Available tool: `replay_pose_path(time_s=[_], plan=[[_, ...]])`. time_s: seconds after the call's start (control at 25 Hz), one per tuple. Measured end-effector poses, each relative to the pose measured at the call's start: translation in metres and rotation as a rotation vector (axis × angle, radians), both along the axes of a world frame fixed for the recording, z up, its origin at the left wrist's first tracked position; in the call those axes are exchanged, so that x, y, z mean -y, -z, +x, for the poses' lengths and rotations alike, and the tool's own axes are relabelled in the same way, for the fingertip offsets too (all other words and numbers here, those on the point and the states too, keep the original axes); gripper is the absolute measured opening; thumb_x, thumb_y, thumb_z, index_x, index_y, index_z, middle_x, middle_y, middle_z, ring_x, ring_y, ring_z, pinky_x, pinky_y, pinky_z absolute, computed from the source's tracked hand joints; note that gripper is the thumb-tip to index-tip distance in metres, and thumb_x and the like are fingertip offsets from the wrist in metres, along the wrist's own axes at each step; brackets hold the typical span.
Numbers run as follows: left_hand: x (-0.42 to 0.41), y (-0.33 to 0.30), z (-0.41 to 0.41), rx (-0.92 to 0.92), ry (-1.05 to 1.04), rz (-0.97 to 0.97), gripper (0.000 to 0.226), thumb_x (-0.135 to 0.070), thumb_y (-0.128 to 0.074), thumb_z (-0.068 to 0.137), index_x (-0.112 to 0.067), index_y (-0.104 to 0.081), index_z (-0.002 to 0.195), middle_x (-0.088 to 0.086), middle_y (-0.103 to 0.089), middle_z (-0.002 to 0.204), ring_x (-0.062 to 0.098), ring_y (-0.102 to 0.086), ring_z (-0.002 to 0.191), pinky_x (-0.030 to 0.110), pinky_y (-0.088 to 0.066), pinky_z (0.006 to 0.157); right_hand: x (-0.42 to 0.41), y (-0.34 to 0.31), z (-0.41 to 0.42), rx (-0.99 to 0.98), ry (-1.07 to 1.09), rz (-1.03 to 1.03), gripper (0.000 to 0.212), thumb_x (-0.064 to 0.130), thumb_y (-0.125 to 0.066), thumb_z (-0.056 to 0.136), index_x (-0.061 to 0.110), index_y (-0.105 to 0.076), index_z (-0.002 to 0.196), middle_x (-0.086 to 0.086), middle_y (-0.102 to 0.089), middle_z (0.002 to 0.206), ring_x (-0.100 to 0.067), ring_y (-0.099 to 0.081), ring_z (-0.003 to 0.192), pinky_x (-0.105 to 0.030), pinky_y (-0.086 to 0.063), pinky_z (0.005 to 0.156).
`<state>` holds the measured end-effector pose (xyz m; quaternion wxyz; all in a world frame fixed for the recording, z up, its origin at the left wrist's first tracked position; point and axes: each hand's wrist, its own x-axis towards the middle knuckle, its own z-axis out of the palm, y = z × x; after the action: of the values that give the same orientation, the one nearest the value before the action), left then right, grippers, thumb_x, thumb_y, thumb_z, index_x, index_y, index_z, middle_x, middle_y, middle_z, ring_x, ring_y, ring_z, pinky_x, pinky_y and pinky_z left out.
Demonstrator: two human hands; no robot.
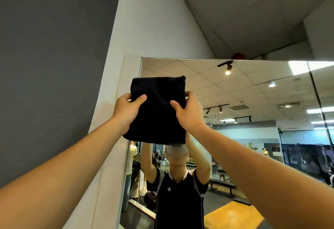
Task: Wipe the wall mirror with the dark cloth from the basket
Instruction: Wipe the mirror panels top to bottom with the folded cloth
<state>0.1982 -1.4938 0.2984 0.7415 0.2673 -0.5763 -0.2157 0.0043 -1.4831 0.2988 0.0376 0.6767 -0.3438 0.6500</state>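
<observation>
The wall mirror [253, 102] fills the room ahead; your left hand [126, 109] and right hand [189, 113] both pinch the folded dark cloth [159, 109] near its top corner. Press flat and wipe in overlapping passes.

Dark cloth [159, 109]: folded to a rectangle, held up in front of the upper left part of the wall mirror [253, 102]. Left hand [126, 109]: grips the cloth's left edge, thumb across its front. Right hand [189, 113]: grips the right edge likewise. Mirror: reflects the person with raised arms in a black shirt, ceiling lights, a gym bench. Grey wall [54, 47] at left.
</observation>
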Motion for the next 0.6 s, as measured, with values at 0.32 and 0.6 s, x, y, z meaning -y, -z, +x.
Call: replay_pose_path(time_s=[0.32, 0.6], plan=[[0.068, -0.054, -0.011, 0.102, -0.447, -0.268, 0.043, -0.030, -0.065, 0.098, -0.018, -0.039, 0.129, 0.000, -0.063, 0.107, 0.013, -0.062, 0.086, 0.016, -0.046, 0.065, 0.068, -0.059, -0.002, -0.268, 0.485, -0.267, 0.062, 0.044, -0.062, 0.098, 0.019, -0.032, 0.147, -0.007, -0.069, 0.121, -0.032, -0.048, 0.126, -0.050, -0.032, 0.110], [0.114, -0.070, -0.006, 0.278, -0.656, -0.419, 0.059, -0.023, -0.062, 0.099, -0.020, -0.026, 0.147, 0.012, -0.057, 0.132, 0.028, -0.061, 0.115, 0.030, -0.050, 0.091, 0.105, -0.081, 0.013, -0.307, 0.801, -0.428, 0.092, 0.047, -0.076, 0.086, 0.030, -0.018, 0.156, -0.010, -0.037, 0.145, -0.033, -0.039, 0.126, -0.047, -0.034, 0.106]])
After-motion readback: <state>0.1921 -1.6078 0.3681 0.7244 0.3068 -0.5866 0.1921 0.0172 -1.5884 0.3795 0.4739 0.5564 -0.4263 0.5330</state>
